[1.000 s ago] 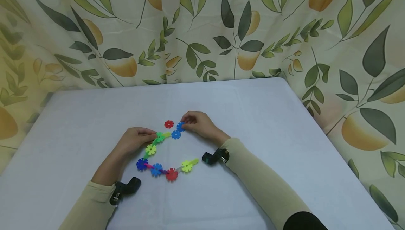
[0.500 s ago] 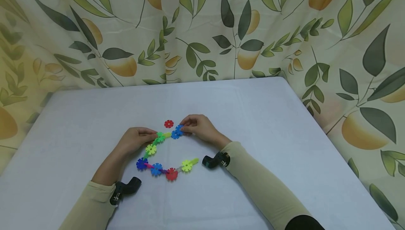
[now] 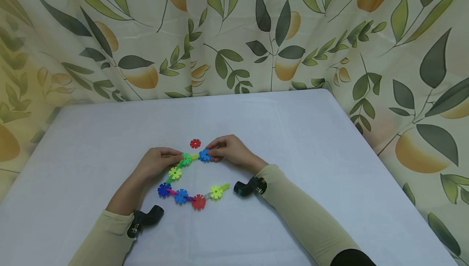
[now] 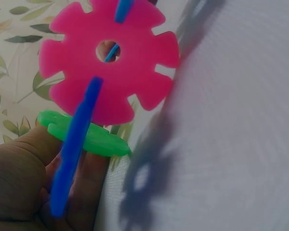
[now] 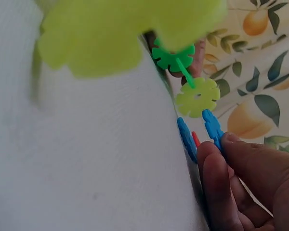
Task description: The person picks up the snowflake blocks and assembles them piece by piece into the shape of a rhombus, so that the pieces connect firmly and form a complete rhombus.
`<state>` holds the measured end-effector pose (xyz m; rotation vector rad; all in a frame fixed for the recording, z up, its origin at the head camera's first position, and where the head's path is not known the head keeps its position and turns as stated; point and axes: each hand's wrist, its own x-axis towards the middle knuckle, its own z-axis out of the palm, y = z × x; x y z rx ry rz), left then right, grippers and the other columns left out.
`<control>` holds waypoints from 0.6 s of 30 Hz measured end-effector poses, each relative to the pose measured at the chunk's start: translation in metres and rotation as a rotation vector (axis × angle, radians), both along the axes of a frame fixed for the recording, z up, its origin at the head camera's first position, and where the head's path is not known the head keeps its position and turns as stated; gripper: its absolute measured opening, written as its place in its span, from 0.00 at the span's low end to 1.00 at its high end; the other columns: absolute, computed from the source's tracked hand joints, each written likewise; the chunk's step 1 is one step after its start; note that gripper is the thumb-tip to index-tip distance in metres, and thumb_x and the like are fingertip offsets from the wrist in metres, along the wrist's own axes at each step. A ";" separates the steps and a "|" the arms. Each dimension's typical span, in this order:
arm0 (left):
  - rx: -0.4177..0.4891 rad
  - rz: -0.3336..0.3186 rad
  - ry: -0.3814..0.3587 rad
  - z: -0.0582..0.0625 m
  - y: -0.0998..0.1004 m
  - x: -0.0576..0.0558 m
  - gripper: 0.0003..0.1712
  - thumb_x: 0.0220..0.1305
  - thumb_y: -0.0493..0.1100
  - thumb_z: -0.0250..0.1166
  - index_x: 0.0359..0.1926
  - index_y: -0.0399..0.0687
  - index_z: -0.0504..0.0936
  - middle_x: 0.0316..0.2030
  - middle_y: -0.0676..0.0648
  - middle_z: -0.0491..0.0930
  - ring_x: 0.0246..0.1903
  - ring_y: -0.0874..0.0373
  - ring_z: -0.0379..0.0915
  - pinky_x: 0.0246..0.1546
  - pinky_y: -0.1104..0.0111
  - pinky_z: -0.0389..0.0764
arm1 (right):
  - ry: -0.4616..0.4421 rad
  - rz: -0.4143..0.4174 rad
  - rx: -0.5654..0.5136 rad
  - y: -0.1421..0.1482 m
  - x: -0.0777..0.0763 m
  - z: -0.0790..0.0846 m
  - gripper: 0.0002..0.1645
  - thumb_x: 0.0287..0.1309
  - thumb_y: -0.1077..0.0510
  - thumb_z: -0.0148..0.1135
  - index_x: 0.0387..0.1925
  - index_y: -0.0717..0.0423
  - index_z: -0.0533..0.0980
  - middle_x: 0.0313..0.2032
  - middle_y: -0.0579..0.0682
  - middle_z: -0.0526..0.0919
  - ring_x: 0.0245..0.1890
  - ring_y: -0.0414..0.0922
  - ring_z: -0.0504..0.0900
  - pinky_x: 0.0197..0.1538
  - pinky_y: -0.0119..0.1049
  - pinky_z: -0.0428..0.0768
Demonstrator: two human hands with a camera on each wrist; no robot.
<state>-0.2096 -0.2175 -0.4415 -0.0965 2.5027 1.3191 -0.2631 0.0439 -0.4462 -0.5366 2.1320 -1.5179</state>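
Observation:
A curved chain of slotted plastic flower discs point(image 3: 199, 202) lies on the white table in the head view, flat ones alternating with edge-on ones. My left hand point(image 3: 159, 162) pinches a green disc point(image 3: 186, 159) near the chain's far end. Beyond it, a yellow-green disc point(image 5: 198, 97) stands on edge at that end. My right hand point(image 5: 250, 178) pinches a blue disc point(image 5: 213, 127) between thumb and finger, close to the yellow-green one; whether they touch cannot be told. A second blue disc point(image 5: 187, 138) lies low beside it, against the table.
A loose red disc point(image 3: 196, 143) lies on the table point(image 3: 278, 136) just beyond the hands. The chain's near end has a yellow disc point(image 3: 216, 192) close to the right wrist camera point(image 3: 249, 185). A leaf-patterned curtain point(image 3: 234, 34) hangs behind the table.
My right hand has moved slightly left and toward me, bringing the held blue disc over the other blue one at the chain's far end. The left hand has stayed nearly still.

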 end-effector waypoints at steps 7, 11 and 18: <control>-0.008 -0.010 0.006 0.000 0.001 0.000 0.20 0.66 0.52 0.65 0.50 0.43 0.86 0.39 0.49 0.87 0.36 0.62 0.80 0.41 0.70 0.76 | 0.000 0.003 0.019 0.000 0.002 0.001 0.11 0.61 0.61 0.66 0.45 0.61 0.84 0.36 0.53 0.88 0.28 0.39 0.84 0.38 0.34 0.84; -0.010 -0.013 0.005 0.001 0.002 0.000 0.20 0.66 0.52 0.65 0.50 0.43 0.86 0.38 0.50 0.87 0.37 0.61 0.79 0.41 0.70 0.75 | -0.007 0.003 0.031 -0.001 0.002 0.001 0.11 0.61 0.61 0.66 0.45 0.60 0.84 0.37 0.52 0.88 0.28 0.40 0.84 0.39 0.34 0.85; -0.015 -0.013 0.000 0.001 0.003 0.001 0.20 0.66 0.53 0.65 0.50 0.44 0.86 0.40 0.49 0.87 0.41 0.59 0.79 0.44 0.68 0.75 | -0.003 -0.004 0.038 -0.003 0.001 0.000 0.12 0.61 0.60 0.67 0.45 0.59 0.85 0.36 0.50 0.88 0.28 0.41 0.85 0.39 0.34 0.84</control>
